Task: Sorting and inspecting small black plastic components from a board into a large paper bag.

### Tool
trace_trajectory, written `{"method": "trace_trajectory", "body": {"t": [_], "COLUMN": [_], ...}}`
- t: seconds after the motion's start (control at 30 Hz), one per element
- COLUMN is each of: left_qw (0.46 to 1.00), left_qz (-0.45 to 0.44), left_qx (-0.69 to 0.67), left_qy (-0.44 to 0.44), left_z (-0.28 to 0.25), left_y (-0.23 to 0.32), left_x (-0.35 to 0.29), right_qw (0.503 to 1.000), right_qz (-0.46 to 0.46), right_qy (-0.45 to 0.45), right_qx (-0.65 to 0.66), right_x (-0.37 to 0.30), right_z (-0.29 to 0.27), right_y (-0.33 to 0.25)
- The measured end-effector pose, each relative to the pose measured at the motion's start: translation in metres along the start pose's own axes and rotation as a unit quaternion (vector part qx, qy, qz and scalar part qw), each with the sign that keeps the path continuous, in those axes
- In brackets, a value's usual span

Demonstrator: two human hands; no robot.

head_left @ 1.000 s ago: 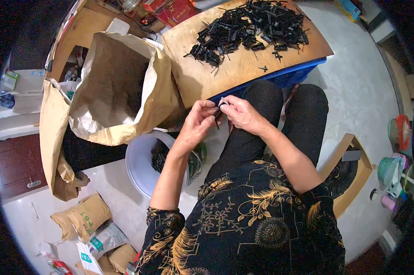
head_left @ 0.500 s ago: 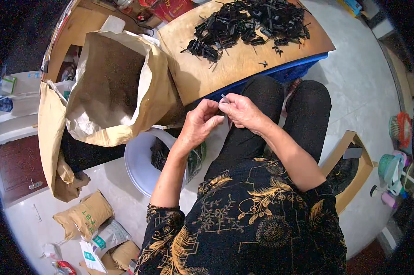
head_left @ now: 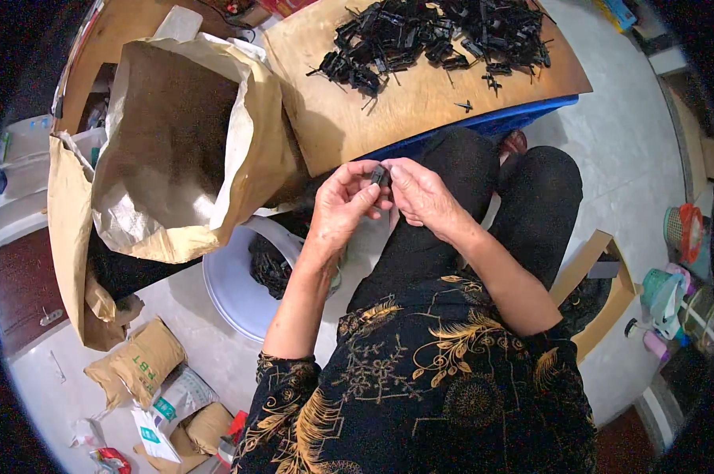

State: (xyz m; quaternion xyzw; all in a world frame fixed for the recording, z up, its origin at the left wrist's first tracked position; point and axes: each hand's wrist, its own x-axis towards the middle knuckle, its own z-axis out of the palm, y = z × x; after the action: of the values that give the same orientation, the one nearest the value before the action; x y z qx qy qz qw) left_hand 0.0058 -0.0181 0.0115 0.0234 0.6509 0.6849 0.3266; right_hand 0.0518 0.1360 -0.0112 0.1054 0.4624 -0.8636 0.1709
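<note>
Near the board (head_left: 325, 130), your left hand (head_left: 339, 207) pinches the part (head_left: 380, 177), seemingly to steady it; your right hand (head_left: 429, 201) curls beside it (its grip, I can't tell). The pile (head_left: 444, 35) tops the board, presumably for reach.

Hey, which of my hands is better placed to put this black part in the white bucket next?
Probably your left hand: it holds the black part and is nearer the white bucket than your right hand is.

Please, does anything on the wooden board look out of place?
Perhaps one small black piece: it lies alone near the lower edge of the wooden board, apart from the heap of black parts.
</note>
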Motion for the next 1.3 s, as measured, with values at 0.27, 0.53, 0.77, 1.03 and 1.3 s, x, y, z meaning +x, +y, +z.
{"method": "trace_trajectory", "body": {"t": [0.27, 0.53, 0.77, 1.03, 1.3], "left_qw": [0.998, 0.991, 0.963, 0.958, 0.985], "left_qz": [0.026, 0.053, 0.131, 0.115, -0.033], "left_qx": [0.044, 0.106, 0.199, 0.247, -0.153], "left_qy": [0.022, 0.068, 0.125, 0.090, -0.078], "left_z": [-0.002, 0.005, 0.012, 0.004, -0.003], "left_y": [-0.008, -0.008, -0.012, -0.009, 0.019], "left_x": [0.010, 0.012, 0.010, 0.012, -0.010], "right_qw": [0.987, 0.980, 0.971, 0.993, 0.996], "right_qz": [-0.055, -0.073, -0.110, 0.000, -0.023], "right_qy": [0.005, 0.026, 0.036, 0.004, -0.082], "right_qx": [-0.149, -0.183, -0.209, -0.121, -0.015], "right_x": [0.012, 0.017, 0.025, 0.020, 0.000], "right_z": [-0.003, -0.004, -0.003, -0.001, -0.007], "right_y": [0.015, 0.018, 0.028, 0.008, -0.006]}}
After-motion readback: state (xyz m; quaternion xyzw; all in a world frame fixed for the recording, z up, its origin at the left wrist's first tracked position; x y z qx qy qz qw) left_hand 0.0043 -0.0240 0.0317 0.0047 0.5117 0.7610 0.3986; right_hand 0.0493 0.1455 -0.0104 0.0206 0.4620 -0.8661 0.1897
